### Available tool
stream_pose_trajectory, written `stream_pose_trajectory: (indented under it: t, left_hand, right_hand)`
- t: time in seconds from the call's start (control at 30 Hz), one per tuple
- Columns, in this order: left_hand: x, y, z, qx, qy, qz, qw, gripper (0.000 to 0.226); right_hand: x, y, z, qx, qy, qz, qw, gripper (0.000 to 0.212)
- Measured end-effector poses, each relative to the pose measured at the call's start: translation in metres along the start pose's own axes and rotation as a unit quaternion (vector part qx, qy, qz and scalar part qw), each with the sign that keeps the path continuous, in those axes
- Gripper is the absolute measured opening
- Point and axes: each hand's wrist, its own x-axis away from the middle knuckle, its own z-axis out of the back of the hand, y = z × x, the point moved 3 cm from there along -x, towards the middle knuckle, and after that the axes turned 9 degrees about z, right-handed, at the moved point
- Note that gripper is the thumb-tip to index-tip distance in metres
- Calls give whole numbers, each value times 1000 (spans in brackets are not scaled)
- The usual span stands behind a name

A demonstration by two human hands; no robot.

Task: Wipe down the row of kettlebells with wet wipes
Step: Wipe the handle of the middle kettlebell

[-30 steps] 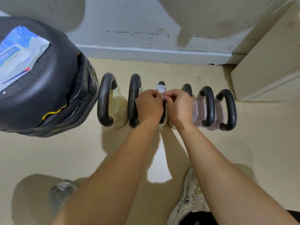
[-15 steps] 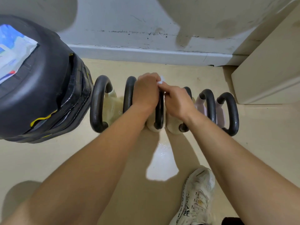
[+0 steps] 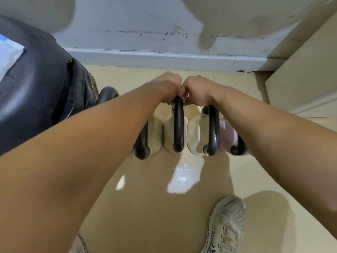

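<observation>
My left hand [image 3: 166,86] and right hand [image 3: 197,91] curl tight round the far end of the handle [image 3: 178,125] of the middle kettlebell [image 3: 168,136] in the row on the floor [image 3: 145,198], wipe hidden; it's heavy, rigid iron, likely slick when wet, so I'd steady it by the handle.

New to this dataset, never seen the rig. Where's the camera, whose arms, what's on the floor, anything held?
No machine: a person's bare arms, filmed by one wide-angle camera on their head, looking down. On the beige floor stands a row of kettlebells with black handles. The left hand and right hand curl round the far end of a handle mid-row; any wipe is hidden under them. At left, a large black object carries a blue-white pack. A shoe shows below.
</observation>
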Motion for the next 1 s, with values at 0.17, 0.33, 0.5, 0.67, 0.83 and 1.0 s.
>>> stream_pose_trajectory:
  t: [0.17, 0.33, 0.5, 0.67, 0.83, 1.0]
  left_hand:
    - [-1, -2, -5, 39, -61, 26, 997, 4]
    - [11, -5, 15, 142, -80, 46, 986, 18]
    - [40, -11, 34, 216, -31, 34, 975, 13]
    - [61, -14, 19, 228, 21, 40, 973, 13]
    - [33, -7, 20, 190, 64, 52, 978, 20]
    - [17, 0, 6, 142, 43, 57, 987, 16]
  right_hand:
    - [-6, 3, -6, -19, 0, -22, 1000, 23]
    - [3, -2, 4, -47, 38, -20, 998, 17]
    - [40, -17, 19, -83, 113, 3, 990, 17]
    - [55, -24, 10, -93, 105, 12, 990, 14]
    - [23, -12, 9, -75, 143, -34, 986, 11]
    - [0, -2, -1, -58, 59, -86, 993, 22]
